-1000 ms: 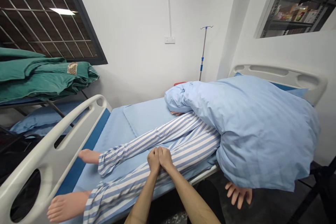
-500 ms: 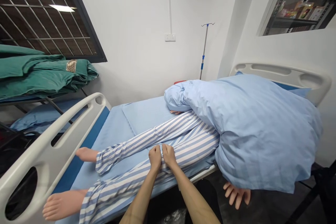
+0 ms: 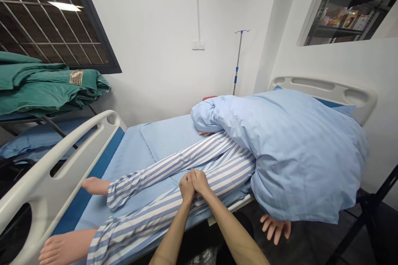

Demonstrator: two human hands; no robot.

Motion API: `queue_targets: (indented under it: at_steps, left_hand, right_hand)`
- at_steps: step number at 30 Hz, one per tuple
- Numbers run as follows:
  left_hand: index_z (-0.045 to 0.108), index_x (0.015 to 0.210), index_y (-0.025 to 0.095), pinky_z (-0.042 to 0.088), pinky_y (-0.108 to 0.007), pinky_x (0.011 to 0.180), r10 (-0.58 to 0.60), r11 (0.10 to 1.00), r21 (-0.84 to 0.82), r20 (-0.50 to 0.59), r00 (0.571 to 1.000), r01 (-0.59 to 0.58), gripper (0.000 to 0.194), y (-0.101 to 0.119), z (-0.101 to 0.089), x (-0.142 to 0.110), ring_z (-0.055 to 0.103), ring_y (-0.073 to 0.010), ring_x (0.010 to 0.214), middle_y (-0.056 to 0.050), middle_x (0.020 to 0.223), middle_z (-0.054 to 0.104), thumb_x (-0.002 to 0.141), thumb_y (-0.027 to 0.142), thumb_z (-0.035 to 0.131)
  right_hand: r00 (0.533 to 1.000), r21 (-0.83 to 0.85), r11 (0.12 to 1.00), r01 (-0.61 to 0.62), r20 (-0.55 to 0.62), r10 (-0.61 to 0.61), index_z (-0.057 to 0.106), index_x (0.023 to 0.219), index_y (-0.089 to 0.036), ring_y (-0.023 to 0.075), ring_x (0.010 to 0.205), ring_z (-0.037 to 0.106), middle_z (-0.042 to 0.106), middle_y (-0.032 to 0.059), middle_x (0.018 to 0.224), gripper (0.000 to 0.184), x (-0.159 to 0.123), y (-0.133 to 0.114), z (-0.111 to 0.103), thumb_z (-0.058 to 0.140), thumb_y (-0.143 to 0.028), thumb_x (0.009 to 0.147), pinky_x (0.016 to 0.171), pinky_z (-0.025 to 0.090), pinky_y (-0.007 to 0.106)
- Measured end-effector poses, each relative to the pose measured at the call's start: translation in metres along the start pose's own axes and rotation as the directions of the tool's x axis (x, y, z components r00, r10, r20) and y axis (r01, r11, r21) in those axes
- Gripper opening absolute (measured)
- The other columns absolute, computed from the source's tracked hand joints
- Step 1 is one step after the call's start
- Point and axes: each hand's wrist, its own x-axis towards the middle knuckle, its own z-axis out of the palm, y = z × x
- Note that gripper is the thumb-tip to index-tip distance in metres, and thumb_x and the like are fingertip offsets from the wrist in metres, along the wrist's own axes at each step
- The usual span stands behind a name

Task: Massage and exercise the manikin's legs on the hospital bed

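My left hand (image 3: pixel 187 187) and my right hand (image 3: pixel 199 181) are both closed into fists. They are pressed side by side, and nothing shows between or in them. Both are over the near thigh of a mannequin in blue-and-white striped trousers (image 3: pixel 149 215); whether they touch the cloth I cannot tell. A light blue quilt (image 3: pixel 304 153), bunched up, covers the mannequin's upper body and head. One mannequin hand (image 3: pixel 275 227) hangs out below the quilt's near edge. The bare near foot (image 3: pixel 66 246) and far foot (image 3: pixel 96 185) lie by the footboard.
The bed has a blue sheet (image 3: pixel 168 132), a pale footboard (image 3: pixel 77 145) at left and a headboard (image 3: pixel 354 91) at right. Behind it stands an IV pole (image 3: pixel 238 58). Folded green cloth (image 3: pixel 46 87) lies on a rack at left. A black frame (image 3: pixel 363 215) stands at right.
My two fists have come together from a small gap, and the right one now rests against the left. The view has shifted slightly; quilt and mannequin look unchanged.
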Motion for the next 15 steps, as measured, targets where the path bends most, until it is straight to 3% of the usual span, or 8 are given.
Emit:
queue_targets:
  at_steps: [3, 6, 11, 15]
  left_hand:
    - [0.05, 0.056, 0.02, 0.034, -0.029, 0.061, 0.015, 1.0, -0.004, 0.033, 0.999, -0.014, 0.042, 0.0, 0.001, 0.0, 0.047, -0.0164, 0.058, -0.005, 0.057, 0.058, 0.081, 0.048, 0.031]
    - [0.047, 0.054, 0.019, 0.032, -0.028, 0.06, 0.021, 0.999, 0.042, 0.035, 0.999, -0.023, 0.04, -0.001, 0.002, -0.002, 0.045, -0.0153, 0.057, -0.003, 0.054, 0.055, 0.081, 0.046, 0.033]
    - [0.04, 0.05, 0.02, 0.028, -0.026, 0.057, 0.005, 1.0, 0.029, 0.041, 0.999, -0.007, 0.038, 0.006, 0.004, -0.002, 0.038, -0.0123, 0.054, 0.002, 0.048, 0.042, 0.079, 0.044, 0.036]
    - [0.035, 0.048, 0.021, 0.029, -0.025, 0.055, -0.117, 0.984, -0.135, 0.006, 0.993, 0.117, 0.035, 0.018, 0.017, 0.002, 0.035, -0.0111, 0.052, 0.004, 0.046, 0.035, 0.075, 0.042, 0.04]
  right_hand:
    - [0.996, -0.184, 0.981, 0.057, 0.077, -0.043, 0.067, 0.079, -0.018, 0.0167, 0.074, 0.06, 0.071, 0.0096, 0.083, 0.041, 0.001, 0.0, -0.012, 0.032, -0.03, 0.097, 0.067, 0.036, 0.025]
    - [0.994, -0.171, 0.982, 0.079, 0.084, -0.065, 0.066, 0.079, -0.018, 0.0151, 0.073, 0.06, 0.071, 0.0078, 0.083, 0.039, -0.001, 0.007, -0.014, 0.032, -0.027, 0.096, 0.066, 0.034, 0.024]
    - [0.996, 0.158, 0.986, 0.05, -0.084, -0.037, 0.053, 0.06, -0.019, 0.0119, 0.058, 0.049, 0.059, 0.0018, 0.06, 0.048, -0.002, 0.025, -0.005, 0.027, -0.036, 0.096, 0.057, 0.031, 0.023]
    - [0.99, 0.454, 0.887, 0.088, -0.135, -0.03, 0.039, 0.054, -0.022, 0.0114, 0.052, 0.04, 0.044, -0.0023, 0.051, 0.047, 0.002, 0.031, -0.004, 0.027, -0.047, 0.093, 0.052, 0.03, 0.023]
